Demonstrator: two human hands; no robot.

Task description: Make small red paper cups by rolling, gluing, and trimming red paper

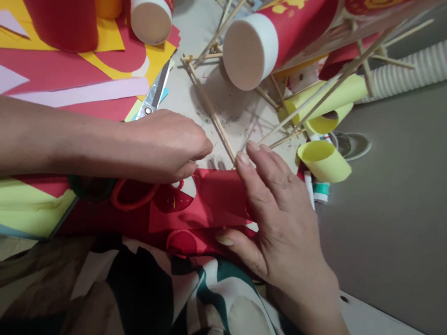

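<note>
My left hand point(181, 146) is closed, knuckles up, just above the far left part of a folded red paper point(219, 199). Its curled fingers hide anything they may hold. Under that wrist lies a pair of scissors point(160, 86), blades pointing away from me and a red-orange handle loop showing on the near side. My right hand point(283, 213) is spread over the right end of the red paper, thumb apart from the fingers. Near its fingertips is the end of a thin wooden stick frame point(217, 120). A dark red round piece point(181, 243) sits at the paper's near edge.
Red, yellow and lilac paper sheets point(68, 72) cover the left side. Red paper cups with white bases point(249, 51) lie at the back within the sticks. Yellow paper rolls point(324, 161) and a ribbed white hose point(436, 58) are on the right. Patterned cloth point(143, 288) is nearest me.
</note>
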